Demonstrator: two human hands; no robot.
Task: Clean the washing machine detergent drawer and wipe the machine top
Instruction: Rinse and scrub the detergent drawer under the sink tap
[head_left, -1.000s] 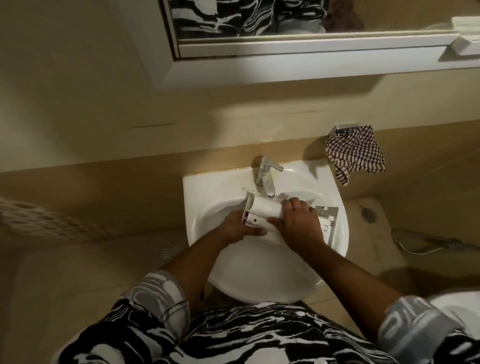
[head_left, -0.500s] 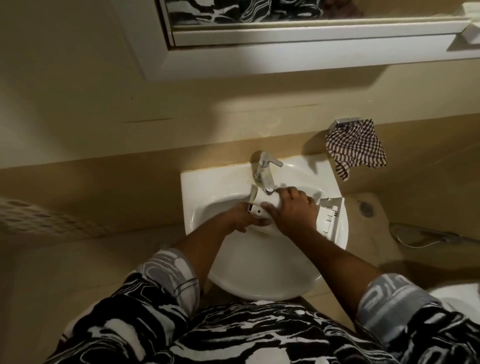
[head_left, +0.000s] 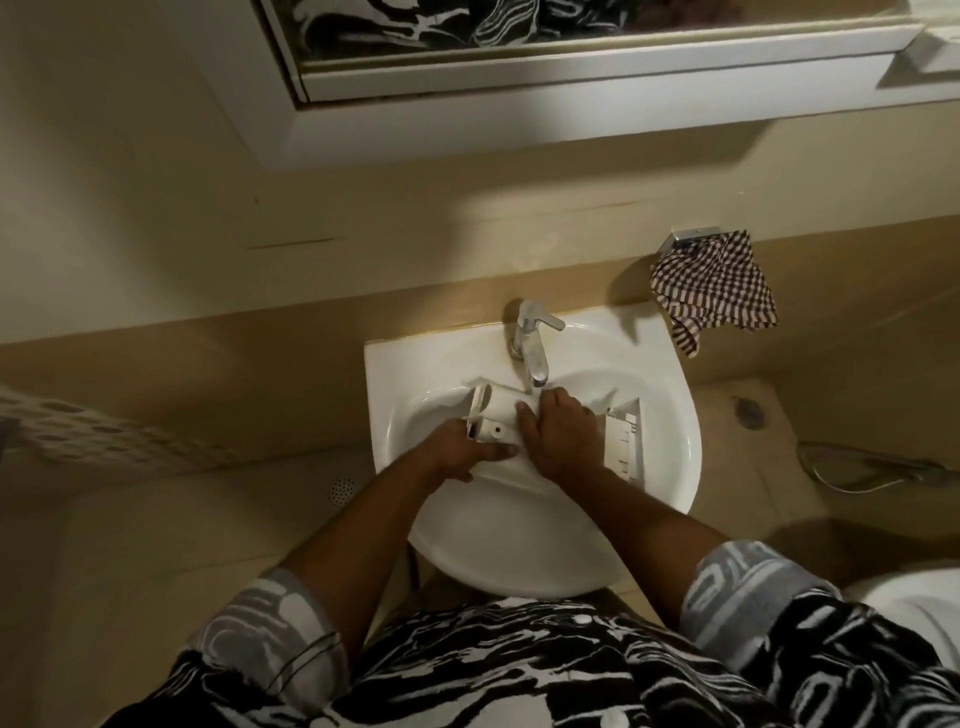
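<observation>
The white plastic detergent drawer lies across the bowl of the white sink, just below the chrome tap. My left hand grips its near left end from below, thumb along the side. My right hand lies over the drawer's right part with the fingers pressed on its top under the spout. A second white plastic drawer part with ribs leans against the bowl's right wall, beside my right wrist.
A checked cloth hangs from a chrome holder on the wall right of the sink. A mirror cabinet juts out above. A floor drain is at the left, a chrome hose and a white toilet edge at the right.
The drawer went up under the tap and has come back down a little. My right hand has slid along its top, and the left hand keeps its hold on the left end.
</observation>
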